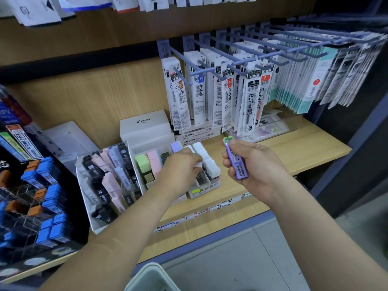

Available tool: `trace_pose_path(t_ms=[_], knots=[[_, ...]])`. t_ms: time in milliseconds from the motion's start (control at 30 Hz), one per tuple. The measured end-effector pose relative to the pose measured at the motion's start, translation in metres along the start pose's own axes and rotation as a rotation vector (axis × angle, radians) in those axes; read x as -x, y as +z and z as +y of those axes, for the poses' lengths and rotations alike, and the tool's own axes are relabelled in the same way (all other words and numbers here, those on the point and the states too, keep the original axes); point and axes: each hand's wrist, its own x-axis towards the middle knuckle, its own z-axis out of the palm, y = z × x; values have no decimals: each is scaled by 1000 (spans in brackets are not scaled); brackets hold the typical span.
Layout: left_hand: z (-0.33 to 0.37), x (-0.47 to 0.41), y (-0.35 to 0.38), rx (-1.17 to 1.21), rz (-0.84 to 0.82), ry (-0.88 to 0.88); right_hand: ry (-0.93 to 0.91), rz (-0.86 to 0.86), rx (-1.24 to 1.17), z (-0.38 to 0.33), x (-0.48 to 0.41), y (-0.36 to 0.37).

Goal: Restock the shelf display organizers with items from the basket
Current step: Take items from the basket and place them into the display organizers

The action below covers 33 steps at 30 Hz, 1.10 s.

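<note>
A clear display organizer (pixel 206 192) on the wooden shelf holds rows of pastel lead cases: green, pink, purple and white. My left hand (pixel 180 170) reaches into its middle rows, fingers curled around a white case (pixel 198 165) there. To its right, above the shelf, my right hand (pixel 253 162) grips a purple lead case (pixel 236 162), with a green-capped case (pixel 227 140) sticking up behind it. The pale rim of the basket (pixel 150 276) shows at the bottom edge.
A second clear organizer (pixel 84 185) with black and pink cases stands to the left, beside a black rack of blue and orange cases (pixel 48 206). Pen refill packs (pixel 226 95) hang on pegs above the shelf. A white Pilot box (pixel 144 124) sits behind.
</note>
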Motion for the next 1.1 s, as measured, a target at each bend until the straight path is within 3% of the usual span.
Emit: trace_pose_path(t_ms=[133, 200, 267, 333, 400, 533, 667, 767, 933, 1100], knots=[[5, 0, -3, -68, -29, -22, 36, -14, -57, -1, 0, 3], [10, 5, -14, 41, 45, -93, 41, -58, -65, 0, 3, 5], [18, 14, -32, 436, 134, -237, 28, -117, -9, 2, 6, 8], [27, 28, -55, 1013, 78, -392, 23, -149, 54, 6, 10, 13], [28, 41, -72, 1213, -26, -387, 37, -178, 116, 11, 14, 21], [13, 63, -94, 1125, -42, -354, 61, -212, 211, 22, 21, 40], [-24, 79, -130, 978, 225, -380, 33, -174, 312, 27, 21, 50], [-53, 93, -150, 767, 313, -370, -16, -142, 433, 28, 19, 55], [-44, 95, -115, 452, 156, -258, -78, -46, 571, 32, 11, 59], [-29, 71, -66, 202, 123, -153, -69, -25, 658, 42, 3, 61]])
